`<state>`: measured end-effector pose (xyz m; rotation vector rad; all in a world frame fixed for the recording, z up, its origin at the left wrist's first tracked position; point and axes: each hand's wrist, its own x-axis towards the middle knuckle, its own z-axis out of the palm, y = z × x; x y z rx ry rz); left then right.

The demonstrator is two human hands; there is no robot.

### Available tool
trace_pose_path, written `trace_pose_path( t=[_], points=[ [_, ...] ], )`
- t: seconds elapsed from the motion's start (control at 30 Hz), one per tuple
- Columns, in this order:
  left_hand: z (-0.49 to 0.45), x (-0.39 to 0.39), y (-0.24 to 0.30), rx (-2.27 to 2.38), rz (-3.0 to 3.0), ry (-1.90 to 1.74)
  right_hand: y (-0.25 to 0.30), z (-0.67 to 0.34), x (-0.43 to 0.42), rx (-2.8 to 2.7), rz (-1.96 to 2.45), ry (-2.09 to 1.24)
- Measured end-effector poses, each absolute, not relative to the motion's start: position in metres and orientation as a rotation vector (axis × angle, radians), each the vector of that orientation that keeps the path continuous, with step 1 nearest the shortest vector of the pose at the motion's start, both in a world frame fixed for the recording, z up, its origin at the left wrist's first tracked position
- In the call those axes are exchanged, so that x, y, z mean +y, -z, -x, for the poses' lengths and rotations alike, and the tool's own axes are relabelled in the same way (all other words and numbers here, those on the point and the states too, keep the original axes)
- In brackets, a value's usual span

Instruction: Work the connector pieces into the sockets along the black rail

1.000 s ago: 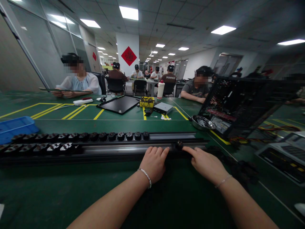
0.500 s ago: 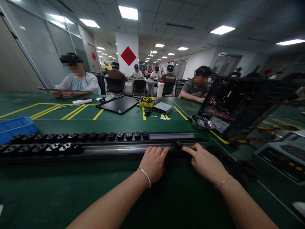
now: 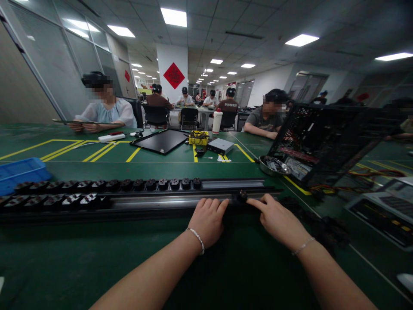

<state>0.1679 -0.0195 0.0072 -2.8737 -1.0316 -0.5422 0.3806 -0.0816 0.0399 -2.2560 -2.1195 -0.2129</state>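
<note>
small black module (image 3: 241, 196) sits near the right end of the front rail (image 3: 155, 202), same spot as a second ago. my right hand (image 3: 282, 224) has its index fingertip at the module's right side, thumb well off, so not gripping. left hand (image 3: 208, 221) lies over the rail just left of it; can't tell if it's clamped, thumb hidden. hands apart, poses basically unchanged, so i'd judge no visible progress. module row (image 3: 88, 199) fills the left end, back rail (image 3: 229, 184) behind, all on the green bench (image 3: 129, 258).
</note>
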Motion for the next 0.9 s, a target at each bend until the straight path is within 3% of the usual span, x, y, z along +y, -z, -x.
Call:
trace_pose_path(
  t=[0.9],
  points=[
    [-0.1665,-0.0201,-0.0085,-1.036,2.874,0.496,-0.041,-0.383,-0.0824,-2.102,2.261,0.211]
  ],
)
